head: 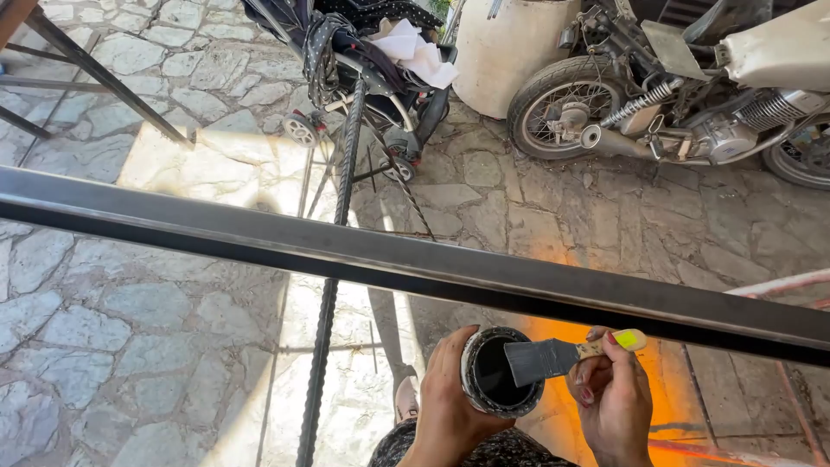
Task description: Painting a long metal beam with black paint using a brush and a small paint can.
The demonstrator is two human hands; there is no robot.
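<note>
From the head camera, the small round paint can sits tilted toward the viewer, its rim smeared and crusted, and inside it lies dark, near-black paint that fills the bottom as a glossy pool. The left hand is wrapped around the can from its left side, fingers curled tight on the wall and thumb up near the rim, so the hand is closed firmly on it. Just right of the can, the right hand pinches the pale wooden handle of 1 flat paintbrush between thumb and bent fingers; the handle's yellow-green end pokes out above the knuckles. The brush's dark bristles reach left over the can's mouth, and whether they touch the paint cannot be told. Right above both hands, 1 long dark steel bar crosses the whole view, sloping down to the right. Behind it, up and left of the left hand, a ribbed rebar rod runs away over the stone paving. Far above the right hand stands a motorcycle, and above the left hand a stroller.
</note>
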